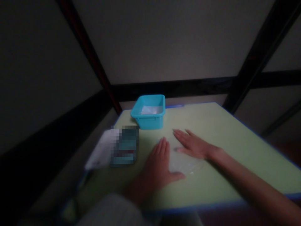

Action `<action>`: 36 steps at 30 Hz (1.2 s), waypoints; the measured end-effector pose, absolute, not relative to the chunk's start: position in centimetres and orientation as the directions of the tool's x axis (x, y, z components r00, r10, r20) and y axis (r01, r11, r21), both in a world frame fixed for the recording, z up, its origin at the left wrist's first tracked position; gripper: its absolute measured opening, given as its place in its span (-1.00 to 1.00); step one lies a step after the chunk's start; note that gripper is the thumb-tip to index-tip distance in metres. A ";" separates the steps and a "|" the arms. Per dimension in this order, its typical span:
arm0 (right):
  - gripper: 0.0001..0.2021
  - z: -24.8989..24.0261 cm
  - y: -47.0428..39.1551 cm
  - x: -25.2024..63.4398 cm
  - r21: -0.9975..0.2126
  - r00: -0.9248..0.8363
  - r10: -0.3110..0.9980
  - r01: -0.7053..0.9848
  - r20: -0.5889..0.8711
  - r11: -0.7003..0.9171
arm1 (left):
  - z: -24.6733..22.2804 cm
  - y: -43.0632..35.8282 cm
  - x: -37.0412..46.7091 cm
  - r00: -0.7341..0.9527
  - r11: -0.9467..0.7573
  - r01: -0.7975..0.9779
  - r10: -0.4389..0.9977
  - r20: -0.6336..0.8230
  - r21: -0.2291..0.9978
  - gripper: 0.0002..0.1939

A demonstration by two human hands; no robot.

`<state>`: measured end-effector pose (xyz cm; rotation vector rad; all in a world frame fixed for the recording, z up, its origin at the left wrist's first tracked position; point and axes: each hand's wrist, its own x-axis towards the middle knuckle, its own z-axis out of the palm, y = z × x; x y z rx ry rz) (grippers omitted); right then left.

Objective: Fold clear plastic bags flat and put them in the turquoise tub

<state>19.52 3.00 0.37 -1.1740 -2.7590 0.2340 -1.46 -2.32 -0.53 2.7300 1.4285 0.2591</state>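
A clear plastic sheet or bag (185, 165) lies flat on the pale yellow-green table (225, 138); its outline is hard to make out. My left hand (161, 164) rests palm down at its left side, fingers stretched forward and thumb out over the plastic. Across from it, my right hand (191, 144) lies flat on the far part of the plastic, with its fingers pointing to the left. Neither hand grips anything.
A turquoise plastic basket (150, 122) with white or clear material (150, 110) inside stands at the back of the table. Left of my hands lie a blurred-out flat device (125, 146) and white paper or cloth (102, 149) at the edge. A wall rises behind.
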 end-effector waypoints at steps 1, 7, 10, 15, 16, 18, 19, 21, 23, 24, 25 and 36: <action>-0.19 0.2 3.1 19.8 -0.190 -0.675 0.734 0.713 0.072 0.674 | -0.6 -2.3 -1.5 0.561 -0.576 0.808 0.817 0.132 0.126 0.14; -0.17 -0.2 3.1 20.0 -0.143 -0.646 0.757 0.743 0.100 0.653 | -0.9 -2.2 -1.7 0.573 -0.591 0.797 0.805 0.155 0.123 0.14; -0.19 -0.3 3.1 19.9 -0.121 -0.648 0.752 0.743 0.119 0.659 | -0.9 -2.2 -1.7 0.575 -0.593 0.795 0.804 0.154 0.126 0.16; -0.19 -0.5 3.2 20.0 -0.117 -0.647 0.752 0.743 0.125 0.659 | -0.7 -2.2 -1.6 0.578 -0.598 0.791 0.799 0.165 0.128 0.17; -0.18 -0.5 3.3 20.0 -0.121 -0.648 0.753 0.743 0.119 0.658 | -0.6 -2.3 -1.6 0.577 -0.596 0.793 0.801 0.157 0.123 0.16; -0.17 -0.6 3.4 20.0 -0.130 -0.649 0.753 0.742 0.106 0.658 | -0.3 -2.3 -1.6 0.571 -0.585 0.803 0.810 0.131 0.117 0.15; -0.17 -0.6 3.4 20.0 -0.133 -0.650 0.753 0.741 0.102 0.658 | -0.1 -2.4 -1.5 0.565 -0.577 0.809 0.816 0.120 0.115 0.14; -0.17 -0.6 3.5 20.0 -0.135 -0.650 0.753 0.740 0.104 0.658 | 0.0 -2.4 -1.5 0.556 -0.567 0.816 0.823 0.112 0.114 0.14; -0.17 -0.7 3.5 20.0 -0.137 -0.650 0.752 0.739 0.113 0.660 | 0.0 -2.4 -1.6 0.558 -0.570 0.814 0.821 0.121 0.115 0.16; -0.18 -0.7 3.5 20.0 -0.138 -0.649 0.751 0.739 0.118 0.660 | -0.1 -2.4 -1.6 0.561 -0.574 0.811 0.818 0.129 0.117 0.18; -0.18 -0.7 3.5 20.0 -0.141 -0.648 0.752 0.739 0.121 0.659 | -0.3 -2.4 -1.7 0.563 -0.578 0.807 0.815 0.138 0.120 0.20; -0.16 -0.1 3.3 19.8 -0.174 -0.625 0.773 0.753 0.110 0.634 | -0.5 -2.2 -3.0 0.581 -0.601 0.772 0.799 0.152 0.209 0.03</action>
